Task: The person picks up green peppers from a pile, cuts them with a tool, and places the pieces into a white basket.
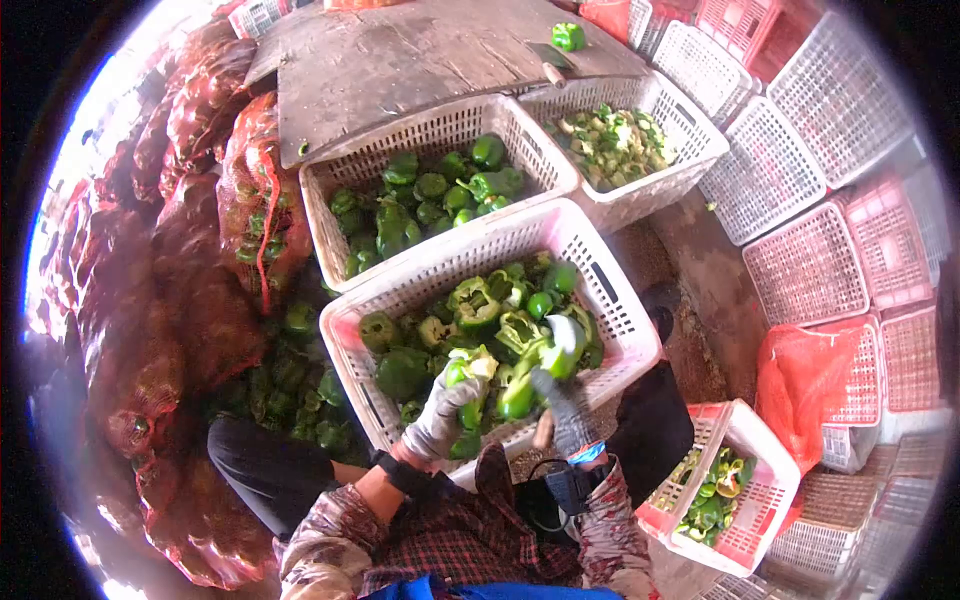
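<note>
My left hand (436, 418), in a pale grey work glove, is closed on a green bell pepper (468, 373) whose pale cut top faces up. My right hand (570, 415), in a darker glove, is closed round a knife; its wooden handle (543, 430) sticks out below the fist and a pale, motion-blurred blade (567, 338) seems to show above. Both hands are over the near side of a white plastic crate (340, 345) holding cut and whole green peppers (403, 372).
Behind stand a crate of whole peppers (318, 215) and a crate of pale trimmings (700, 140). A wooden board (400, 60) bears another knife (552, 60) and a pepper (568, 37). Mesh sacks (180, 290) crowd the left; a pink-white crate (770, 500) and stacked crates (805, 265) stand right.
</note>
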`<action>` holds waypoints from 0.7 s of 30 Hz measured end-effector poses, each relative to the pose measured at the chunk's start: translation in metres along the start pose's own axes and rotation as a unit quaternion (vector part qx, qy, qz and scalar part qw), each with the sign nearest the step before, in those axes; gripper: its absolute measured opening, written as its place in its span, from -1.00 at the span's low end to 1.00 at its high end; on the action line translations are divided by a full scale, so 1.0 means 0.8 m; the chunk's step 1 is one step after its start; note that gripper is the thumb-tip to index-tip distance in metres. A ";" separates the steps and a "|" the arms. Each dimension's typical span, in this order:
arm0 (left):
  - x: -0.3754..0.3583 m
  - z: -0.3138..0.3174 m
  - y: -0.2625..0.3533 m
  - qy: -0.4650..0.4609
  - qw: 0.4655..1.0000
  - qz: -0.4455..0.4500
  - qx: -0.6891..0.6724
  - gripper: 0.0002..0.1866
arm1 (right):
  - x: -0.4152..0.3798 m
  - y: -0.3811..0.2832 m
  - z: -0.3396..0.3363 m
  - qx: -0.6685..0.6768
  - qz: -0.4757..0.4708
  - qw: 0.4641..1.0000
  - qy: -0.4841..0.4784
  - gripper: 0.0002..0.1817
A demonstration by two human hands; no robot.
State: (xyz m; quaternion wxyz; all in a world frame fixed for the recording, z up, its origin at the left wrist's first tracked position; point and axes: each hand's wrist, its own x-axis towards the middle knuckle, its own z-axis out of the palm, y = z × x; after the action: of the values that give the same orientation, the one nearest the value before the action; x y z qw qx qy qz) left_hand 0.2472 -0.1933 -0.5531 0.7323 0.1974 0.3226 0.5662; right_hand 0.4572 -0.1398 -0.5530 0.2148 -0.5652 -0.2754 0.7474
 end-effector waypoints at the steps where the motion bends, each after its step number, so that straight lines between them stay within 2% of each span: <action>1: 0.007 -0.011 -0.002 0.026 0.996 0.046 0.071 -0.37 | 0.002 -0.004 0.008 -0.082 -0.091 0.990 0.072 -0.43; 2: -0.003 0.022 0.020 0.042 0.997 0.043 0.058 -0.31 | -0.005 -0.018 0.020 -0.239 -0.203 0.934 0.171 -0.42; 3: -0.003 0.032 0.029 0.071 0.983 0.062 0.155 -0.24 | -0.010 -0.030 0.029 -0.358 -0.259 0.853 0.276 -0.41; 4: 0.000 0.021 0.023 0.076 0.948 0.136 0.276 -0.21 | -0.017 -0.036 0.041 -0.386 -0.307 0.812 0.312 -0.40; 5: 0.005 0.011 0.017 0.079 0.893 0.208 0.390 -0.19 | -0.016 -0.024 0.044 -0.296 -0.343 0.864 0.220 -0.37; 6: 0.003 0.011 0.023 0.076 0.870 0.214 0.438 -0.18 | -0.015 -0.012 0.048 -0.195 -0.360 0.904 0.123 -0.34; 7: -0.004 0.011 0.029 0.072 0.845 0.215 0.485 -0.17 | -0.014 0.005 0.061 -0.273 -0.462 0.836 0.114 -0.34; 9: -0.015 0.020 0.036 0.062 0.795 0.228 0.559 -0.16 | -0.058 -0.019 0.097 -0.335 -0.394 0.853 0.068 -0.39; 11: -0.023 0.029 0.038 0.061 0.745 0.255 0.613 -0.16 | -0.044 0.000 0.109 -0.370 -0.434 0.814 0.106 -0.39; 12: -0.022 0.025 0.035 0.055 0.758 0.264 0.593 -0.18 | -0.041 0.009 0.111 -0.388 -0.453 0.794 0.122 -0.39; 15: -0.026 0.027 0.030 0.022 0.763 0.309 0.567 -0.22 | -0.049 0.019 0.111 -0.289 -0.377 0.877 0.069 -0.40; 16: -0.030 0.026 0.027 0.011 0.784 0.297 0.544 -0.23 | -0.052 0.019 0.113 -0.270 -0.389 0.877 0.078 -0.41; 19: -0.038 0.025 0.016 -0.031 0.841 0.263 0.472 -0.24 | -0.054 0.025 0.115 -0.123 -0.426 0.896 0.022 -0.43; 21: -0.041 0.019 0.006 -0.052 0.891 0.198 0.406 -0.23 | -0.060 0.031 0.111 -0.096 -0.357 0.929 0.024 -0.39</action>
State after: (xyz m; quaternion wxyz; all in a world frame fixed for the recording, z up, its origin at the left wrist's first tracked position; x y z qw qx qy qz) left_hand 0.2497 -0.2221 -0.5311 0.4768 0.5664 0.4402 0.5079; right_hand 0.3840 -0.2038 -0.5158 0.4189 -0.4653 -0.5245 0.5770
